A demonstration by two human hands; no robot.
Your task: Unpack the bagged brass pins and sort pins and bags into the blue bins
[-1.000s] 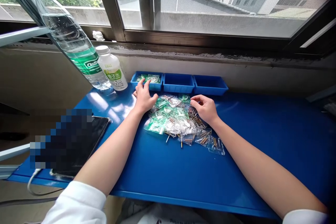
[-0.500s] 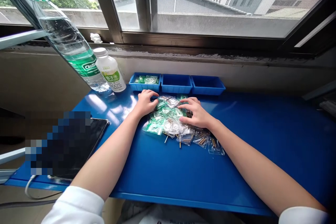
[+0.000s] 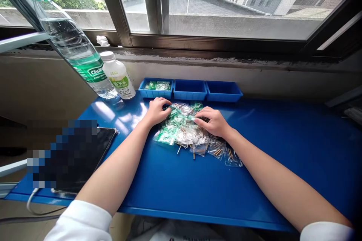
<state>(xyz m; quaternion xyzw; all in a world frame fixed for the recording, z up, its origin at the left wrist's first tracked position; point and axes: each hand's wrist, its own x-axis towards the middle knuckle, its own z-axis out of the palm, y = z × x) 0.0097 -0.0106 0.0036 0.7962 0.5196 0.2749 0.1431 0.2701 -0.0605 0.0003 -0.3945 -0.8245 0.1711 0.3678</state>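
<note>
A pile of small clear and green-edged plastic bags (image 3: 181, 130) lies on the blue table, with thin metal and gold-coloured pins in several of them. At the pile's left edge rests my left hand (image 3: 158, 112), its thumb and fingers apart and nothing seen in its grasp. My right hand (image 3: 212, 120) is over the right side, thumb and fingertips drawn together at a bag; what lies between them is too small to make out. Beyond the pile, the left blue bin (image 3: 156, 93) holds small bags.
Two more blue bins, a middle one (image 3: 190, 95) and a right one (image 3: 224, 97), stand by the wall. A large water bottle (image 3: 76, 49) and a white bottle (image 3: 120, 77) are at the back left. A dark tablet (image 3: 82, 154) with a cable lies at the left.
The fingers of my right hand have closed from a spread pose, over the same part of the pile. My left hand has hardly moved.
</note>
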